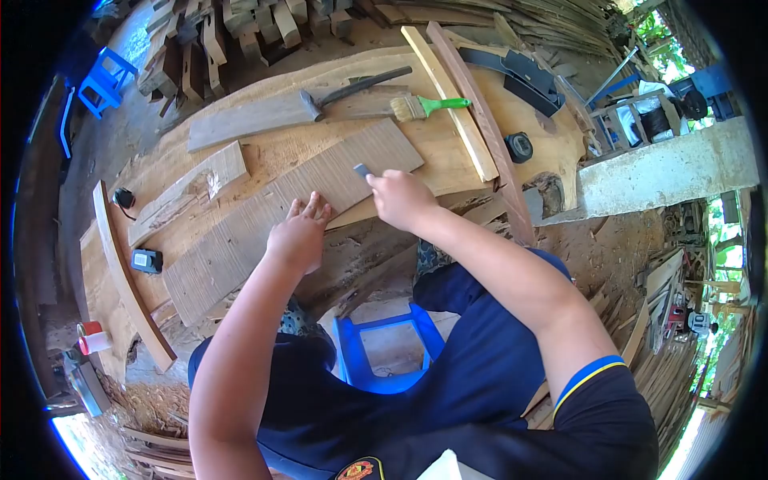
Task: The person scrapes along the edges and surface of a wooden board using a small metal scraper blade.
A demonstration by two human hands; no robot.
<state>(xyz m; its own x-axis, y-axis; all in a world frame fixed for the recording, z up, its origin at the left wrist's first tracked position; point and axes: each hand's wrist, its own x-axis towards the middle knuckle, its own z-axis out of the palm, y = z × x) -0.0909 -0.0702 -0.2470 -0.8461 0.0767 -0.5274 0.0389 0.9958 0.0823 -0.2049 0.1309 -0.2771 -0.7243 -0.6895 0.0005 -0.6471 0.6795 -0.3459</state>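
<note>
A long grey-brown wooden board point(240, 232) lies slantwise on the thick slab workbench point(352, 70). My left hand point(298, 234) rests on this board near its front edge, fingers spread and flat; its thumb is hidden. Closed in my right hand point(400, 200) is a chisel point(362, 170), whose flat grey metal end pokes out past the fingers above the board's right part. Most of the chisel is covered by the hand. Beyond the board, a hammer point(352, 90) and a green-handled paintbrush point(430, 106) rest on another grey plank point(240, 124).
On the right lie two long strips, one pale point(452, 104) and one reddish point(480, 104), a black box point(534, 84) and a tape measure point(519, 147). A curved strip point(128, 272) and a second tape measure point(146, 261) are left. A blue stool point(388, 352) stands below me.
</note>
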